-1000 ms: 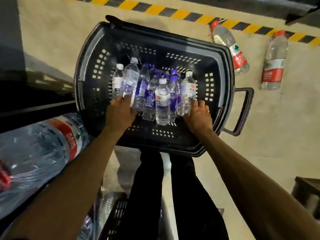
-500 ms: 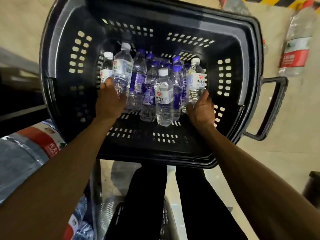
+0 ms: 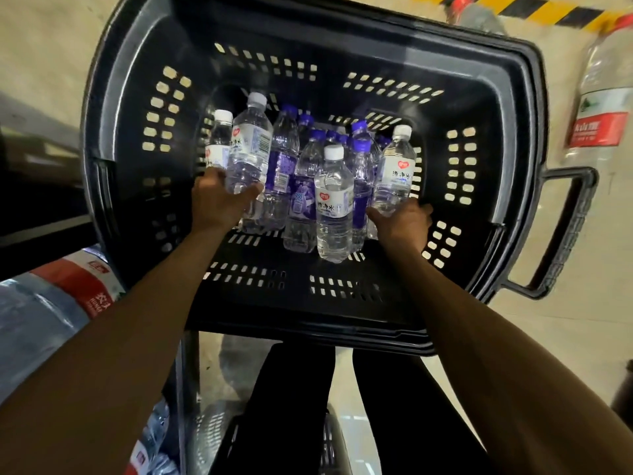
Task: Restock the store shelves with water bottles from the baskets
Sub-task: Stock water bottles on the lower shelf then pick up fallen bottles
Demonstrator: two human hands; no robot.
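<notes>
Beige floor [image 3: 41, 46] surrounds the basket [image 3: 342, 39]. Inside, left hand [image 3: 219, 200] grips a left bottle [image 3: 248, 145], perhaps two; right hand [image 3: 400, 222] grips the rightmost bottle [image 3: 394, 173].

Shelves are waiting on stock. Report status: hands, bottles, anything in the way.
Left hand grips left white-capped bottle. Right hand grips right white-capped bottle. Both inside black basket. Purple-capped bottles crowd between them.

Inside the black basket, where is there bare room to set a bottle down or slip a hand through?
Free: the basket floor strip in front of the bottles, between the forearms; also the gaps beside each side wall, outside the left hand and right hand. Crowded: the middle, where purple-capped bottles stand packed between the white-capped bottles the hands grip.
</notes>
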